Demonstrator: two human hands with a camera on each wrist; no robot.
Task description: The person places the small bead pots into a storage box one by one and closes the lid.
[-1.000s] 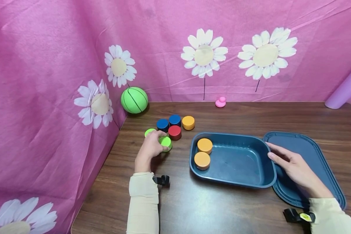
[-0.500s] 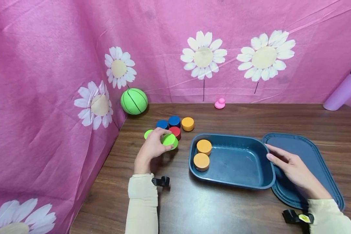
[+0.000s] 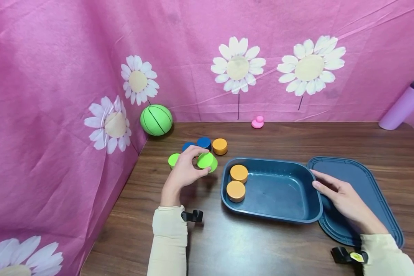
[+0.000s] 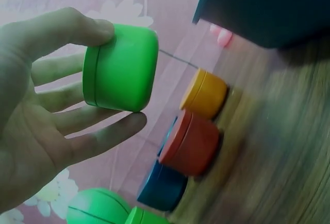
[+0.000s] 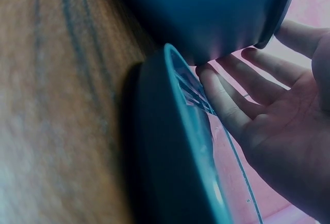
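My left hand [image 3: 183, 168] holds a small green round jar [image 4: 124, 67] between thumb and fingers, raised above the table and tilted. Its seam and flat lid show in the left wrist view. Just behind that hand stand a second green jar [image 3: 173, 159], two blue jars [image 3: 204, 142], an orange jar [image 3: 219, 146] and a red jar [image 4: 192, 144], which the hand mostly hides in the head view. A dark blue plastic container [image 3: 276, 191] holds two orange jars [image 3: 236, 191] at its left end. At its right end, my right hand [image 3: 345, 199] grips the rim, thumb over the edge and fingers against the outer wall.
The container's dark blue lid [image 3: 358, 191] lies on the table to its right, partly under the right hand. Along the back are a green ball [image 3: 156, 120], a pink rubber duck [image 3: 258, 122] and a purple cylinder [image 3: 401, 107]. A pink flowered cloth [image 3: 193, 46] encloses the table.
The left hand has lifted the green jar off the table and carried it slightly right and away from the body. My right hand has stayed at the container's end.
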